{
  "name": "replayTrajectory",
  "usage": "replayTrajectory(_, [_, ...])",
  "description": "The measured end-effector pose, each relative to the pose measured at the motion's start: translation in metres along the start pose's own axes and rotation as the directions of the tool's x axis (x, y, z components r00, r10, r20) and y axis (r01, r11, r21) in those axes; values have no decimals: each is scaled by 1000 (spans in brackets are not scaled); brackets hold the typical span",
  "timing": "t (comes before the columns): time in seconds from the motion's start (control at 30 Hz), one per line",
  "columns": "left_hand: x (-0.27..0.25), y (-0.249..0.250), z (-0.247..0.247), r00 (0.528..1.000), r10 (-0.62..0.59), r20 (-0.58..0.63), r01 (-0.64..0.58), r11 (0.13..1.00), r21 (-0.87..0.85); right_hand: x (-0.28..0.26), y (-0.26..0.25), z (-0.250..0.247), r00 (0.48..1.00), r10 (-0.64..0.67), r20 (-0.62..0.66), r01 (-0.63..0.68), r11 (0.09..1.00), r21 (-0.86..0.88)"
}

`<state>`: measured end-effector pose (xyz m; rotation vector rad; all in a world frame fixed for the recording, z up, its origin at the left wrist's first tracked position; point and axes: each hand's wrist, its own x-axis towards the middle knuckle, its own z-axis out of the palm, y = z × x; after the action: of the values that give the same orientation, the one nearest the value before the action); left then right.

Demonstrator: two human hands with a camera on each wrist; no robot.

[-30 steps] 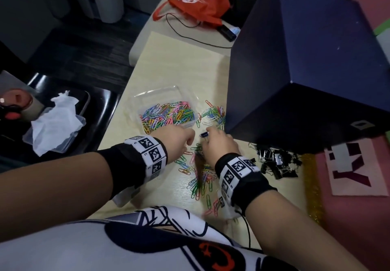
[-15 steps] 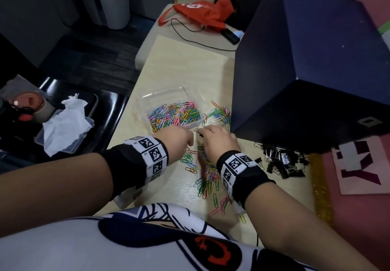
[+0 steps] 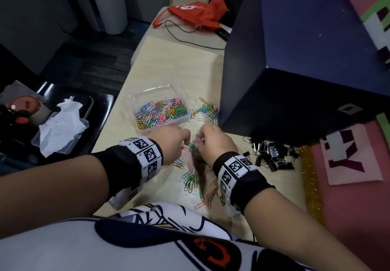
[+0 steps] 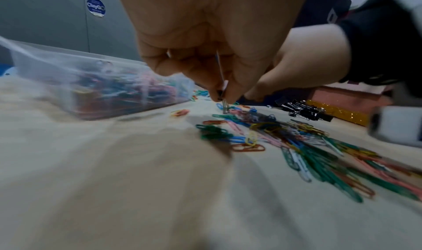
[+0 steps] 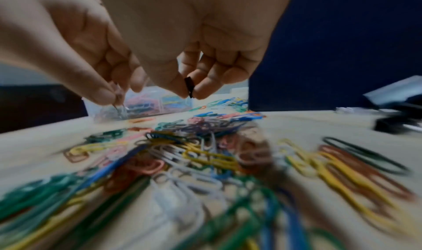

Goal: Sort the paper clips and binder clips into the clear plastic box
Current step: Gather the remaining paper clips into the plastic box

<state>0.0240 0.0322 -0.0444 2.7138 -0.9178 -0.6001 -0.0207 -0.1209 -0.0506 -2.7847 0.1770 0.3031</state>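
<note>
A clear plastic box on the pale table holds several coloured paper clips. More paper clips lie loose between my wrists, and another small heap sits right of the box. Black binder clips are piled to the right. My left hand pinches a pale paper clip just above the loose heap. My right hand, close beside it, pinches a small black clip between thumb and forefinger. In the head view the two hands nearly touch in front of the box.
A big dark blue box stands right of the hands, close to the binder clips. An orange bag and a black cable lie at the table's far end. Left of the table, a black seat carries crumpled tissue. A pink mat lies at the right.
Both hands stay close together over the loose clips. The right hand reached towards the box corner and has drawn back a little. The head view has shifted slightly.
</note>
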Motion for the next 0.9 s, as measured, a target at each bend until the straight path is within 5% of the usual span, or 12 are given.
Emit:
replayTrajectory(0.17, [22, 44, 8, 999, 40, 36, -37, 995, -90, -36, 48, -14, 981, 194, -4, -193, 979, 67])
replayTrajectory(0.3, [41, 88, 14, 989, 134, 57, -120, 972, -200, -57, 89, -27, 916, 389, -98, -376, 918, 126])
replayTrajectory(0.5, [49, 117, 11, 969, 228, 91, -186, 923, -336, -73, 121, -30, 849, 462, -257, -480, 877, -8])
replayTrajectory(0.7, [48, 73, 19, 997, -20, 73, 18, 1000, 26, -65, 99, -27, 962, 203, -182, -206, 979, 5])
replayTrajectory(0.8, [37, 59, 26, 989, 30, 142, -47, 992, 121, -49, 76, -24, 999, 39, -27, -38, 998, 56])
replayTrajectory(0.9, [26, 54, 26, 972, 152, 177, -157, 987, 14, -29, 50, -26, 997, 53, 58, -58, 995, 86])
